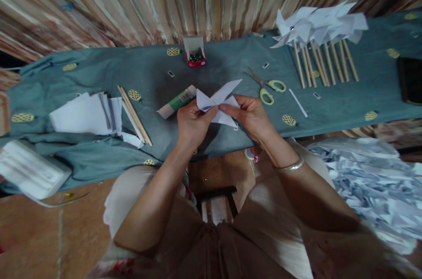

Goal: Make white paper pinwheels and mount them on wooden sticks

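Observation:
A white paper pinwheel (224,90), its corners folded inward, is held above the table's front edge. My left hand (192,122) pinches it from the left, with the thumb near the centre. From the right, my right hand (252,114) grips it too, its thumb pressing close to the middle. Both hands are closed on the paper, and their other fingers are partly hidden behind it. Just beyond my left hand lies a green and white glue stick (178,102). Scissors (267,86) with pale green handles rest beyond my right hand, beside a thin white paper strip (298,103).
A small red box (197,62) of dark pins stands open at the back. Finished pinwheels (323,26) on sticks lie back right. Paper sheets (82,114) and wooden sticks (135,114) lie left. A white device (33,169) sits front left; a bag of paper scraps (372,186) stands right.

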`<state>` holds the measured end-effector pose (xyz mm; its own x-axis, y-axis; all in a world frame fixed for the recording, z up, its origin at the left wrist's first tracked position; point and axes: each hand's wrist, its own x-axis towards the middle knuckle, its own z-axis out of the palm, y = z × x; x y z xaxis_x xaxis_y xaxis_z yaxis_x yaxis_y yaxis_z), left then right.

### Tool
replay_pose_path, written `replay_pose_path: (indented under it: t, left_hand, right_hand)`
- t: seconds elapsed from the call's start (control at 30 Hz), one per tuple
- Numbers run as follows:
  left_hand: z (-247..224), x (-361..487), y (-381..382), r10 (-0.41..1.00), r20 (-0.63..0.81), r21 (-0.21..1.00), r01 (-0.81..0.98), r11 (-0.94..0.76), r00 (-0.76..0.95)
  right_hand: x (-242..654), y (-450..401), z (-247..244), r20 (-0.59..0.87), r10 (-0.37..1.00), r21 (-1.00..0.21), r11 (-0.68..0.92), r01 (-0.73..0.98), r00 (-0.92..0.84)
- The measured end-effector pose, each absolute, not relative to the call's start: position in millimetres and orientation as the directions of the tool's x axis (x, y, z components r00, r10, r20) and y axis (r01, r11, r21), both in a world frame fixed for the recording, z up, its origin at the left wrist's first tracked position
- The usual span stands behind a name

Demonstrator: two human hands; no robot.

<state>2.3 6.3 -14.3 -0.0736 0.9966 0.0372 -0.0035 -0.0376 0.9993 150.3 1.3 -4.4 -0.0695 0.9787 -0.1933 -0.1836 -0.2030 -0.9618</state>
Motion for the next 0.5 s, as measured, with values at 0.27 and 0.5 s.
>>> replay_pose_path:
  t: [0.27, 0.5]
  left_hand:
    - [-14.5, 1.8, 10.0, 0.968, -0.250, 0.889, -0.404, 0.216, -0.032]
    - [-10.6, 1.2, 9.8, 0.961, -0.277, 0.851, -0.462, 0.251, 0.012]
  right_hand:
    - [172.8, 0.6, -1.1, -0.002, 0.990, -0.998, 0.008, -0.066, 0.139]
    - [181.5, -13.7, 1.2, 0.200, 0.977, -0.973, 0.207, 0.102, -0.073]
